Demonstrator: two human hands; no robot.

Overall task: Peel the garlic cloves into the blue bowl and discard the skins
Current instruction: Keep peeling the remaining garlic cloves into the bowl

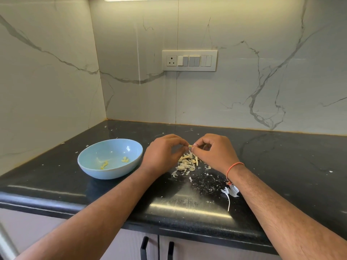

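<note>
Here, low in the frame, the glossy black stone worktop (187,209) carries a pile of papery pale garlic skins (185,165); just above, the left hand (161,154) and right hand (216,153) both pinch one small garlic clove (190,146), each grip closed on it. Left of centre sits the light-blue round bowl (110,158), peeled bits inside.

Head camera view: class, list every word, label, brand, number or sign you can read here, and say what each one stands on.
None can be read.
Switch plate: a tiny mark on its lower edge, too small to read.
Blue bowl, countertop, wall tiles: no text.
</note>
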